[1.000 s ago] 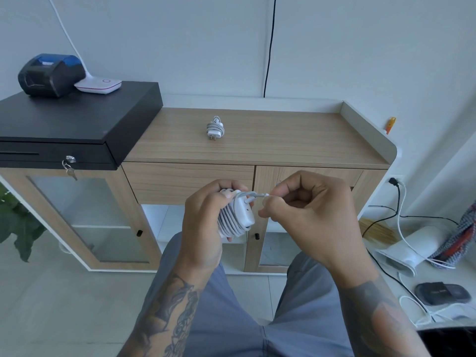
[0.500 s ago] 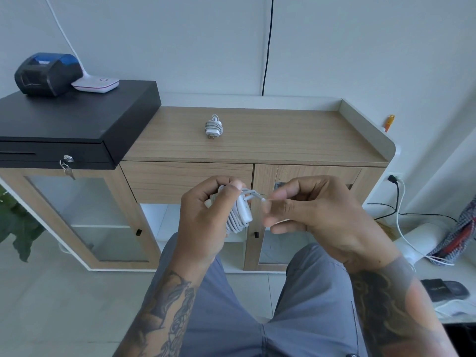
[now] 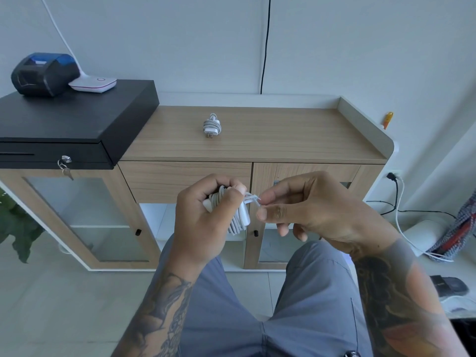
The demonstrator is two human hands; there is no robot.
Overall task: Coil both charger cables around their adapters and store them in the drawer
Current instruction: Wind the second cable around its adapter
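My left hand grips a white adapter with its white cable wound round it in several turns, held in front of the cabinet. My right hand pinches the cable's free end between thumb and forefinger, right beside the adapter. A second white charger, coiled round its adapter with the prongs toward me, lies on the wooden cabinet top. The wooden drawer front under the top is shut, partly hidden by my left hand.
A black cash drawer with a key sits at the cabinet's left, carrying a dark printer and a white device. Glass doors lie below. A plant stands at left; cables, a wall socket and slippers are at right.
My hands rose slightly and stay close together. My right hand's fingers have shifted on the cable end by the adapter. The charger on the cabinet has not moved.
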